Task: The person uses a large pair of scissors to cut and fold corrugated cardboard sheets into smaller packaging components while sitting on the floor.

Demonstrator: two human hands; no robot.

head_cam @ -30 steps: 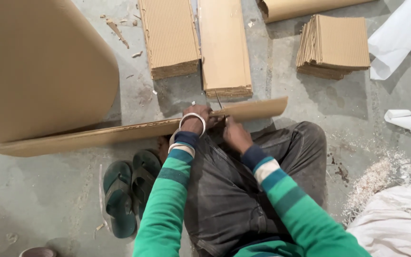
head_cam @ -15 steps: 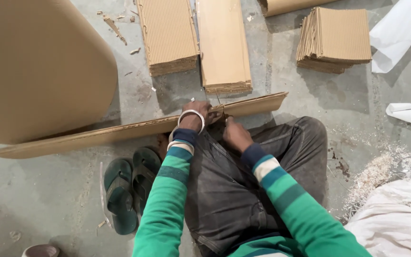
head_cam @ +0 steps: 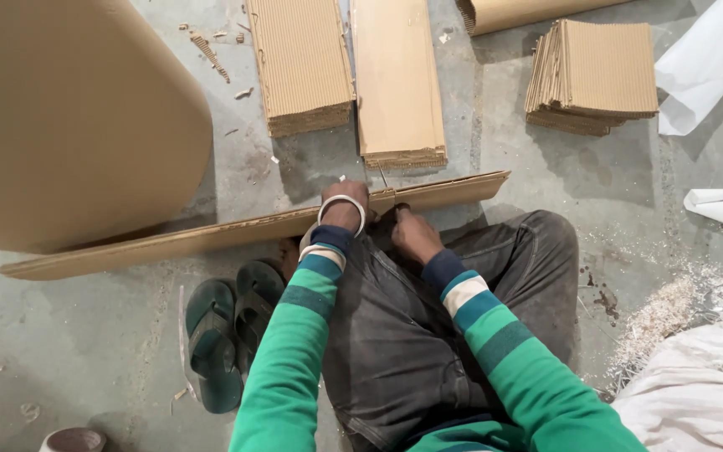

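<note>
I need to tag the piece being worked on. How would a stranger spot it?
Start at the seated person's knees. Both hands rest on a long narrow cardboard strip lying across the floor. Unlike the stacked sheets beyond, it is a single slanting band.

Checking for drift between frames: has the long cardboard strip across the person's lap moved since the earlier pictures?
No. The long cardboard strip keeps its right end just below the smooth cardboard stack, with both hands, left hand and right hand, on it as before.
</note>
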